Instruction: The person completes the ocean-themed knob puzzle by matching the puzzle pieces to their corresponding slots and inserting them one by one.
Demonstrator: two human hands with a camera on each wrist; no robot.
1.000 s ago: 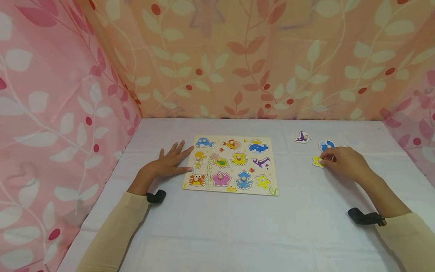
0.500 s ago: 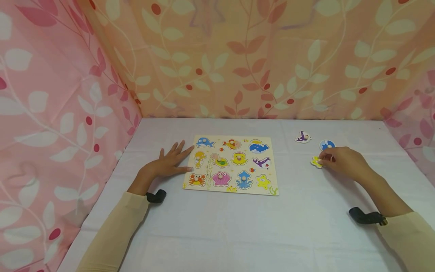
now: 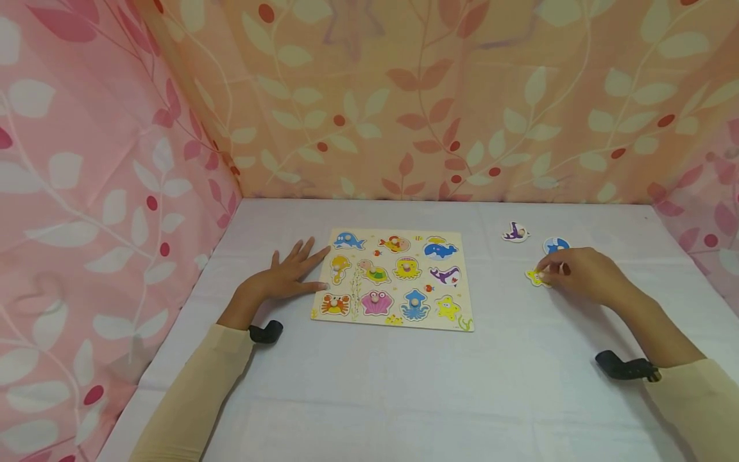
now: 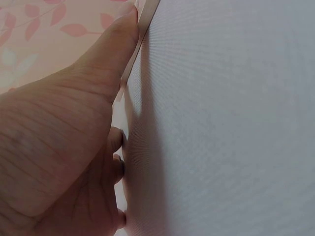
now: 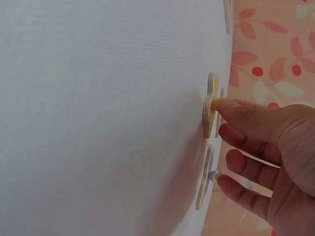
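A pale wooden knob puzzle board (image 3: 397, 290) with sea-animal shapes lies mid-table. Spread flat, my left hand (image 3: 288, 273) rests on the cloth with its fingertips at the board's left edge; in the left wrist view the thumb (image 4: 108, 54) touches that edge. Over on the right, my right hand (image 3: 586, 276) pinches a yellow starfish puzzle piece (image 3: 534, 277) between thumb and finger. The right wrist view shows this starfish edge-on (image 5: 209, 105), at or very near the cloth, its knob hidden by the fingertips.
A round blue-and-white piece (image 3: 555, 244) lies just behind the right hand, partly covered by it. Farther back is a purple-and-white piece (image 3: 515, 232). Patterned cloth walls (image 3: 427, 102) enclose the white-covered table (image 3: 404, 398) at the back and sides.
The starfish piece has shifted slightly to the left, with the right hand's fingertips staying on it. My left hand and the board have not visibly moved.
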